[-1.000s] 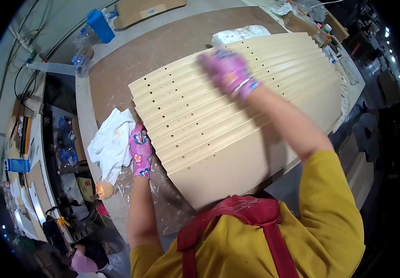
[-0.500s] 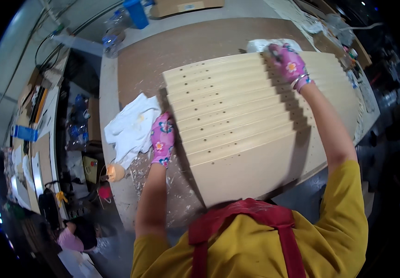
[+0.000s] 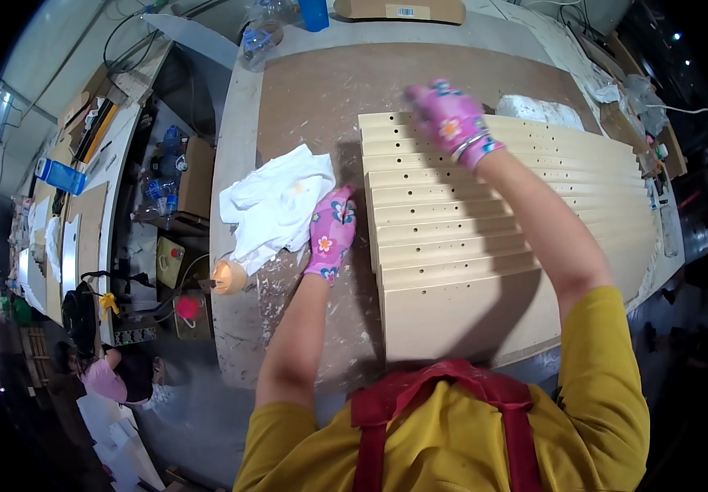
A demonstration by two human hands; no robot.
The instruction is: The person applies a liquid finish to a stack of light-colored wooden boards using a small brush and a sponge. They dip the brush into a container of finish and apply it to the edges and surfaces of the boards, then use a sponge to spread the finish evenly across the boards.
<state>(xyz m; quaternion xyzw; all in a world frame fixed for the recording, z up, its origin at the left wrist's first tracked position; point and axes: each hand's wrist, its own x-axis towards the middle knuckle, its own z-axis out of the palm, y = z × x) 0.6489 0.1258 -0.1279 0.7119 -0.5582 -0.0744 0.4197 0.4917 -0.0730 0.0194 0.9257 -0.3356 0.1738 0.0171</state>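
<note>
A stack of pale boards [image 3: 444, 316], stepped so each front edge shows, lies before me with rows of small dark holes. Above its far left part is my right hand [image 3: 452, 123], in a pink flowered glove with a bracelet at the wrist. Motion smears its fingertips; whether they hold anything cannot be seen. My left hand [image 3: 332, 234], gloved alike, rests low just left of the stack, beside a crumpled white cloth [image 3: 268, 205]. Its fingers point away from me, loosely extended and partly hidden, with no object visible in them.
The brown worktop [image 3: 313, 98] carries pale scraps. A white bundle [image 3: 538, 111] lies behind the boards, an orange roll [image 3: 227, 277] at the left edge. Clear bottles [image 3: 259, 41], a blue container [image 3: 314, 15] and a cardboard box [image 3: 403, 10] stand far back. Another person [image 3: 112, 377] is at lower left.
My right hand has swept left from the white bundle behind the boards to their far left part. The view has shifted, so the table sits farther right; my left hand stays beside the cloth.
</note>
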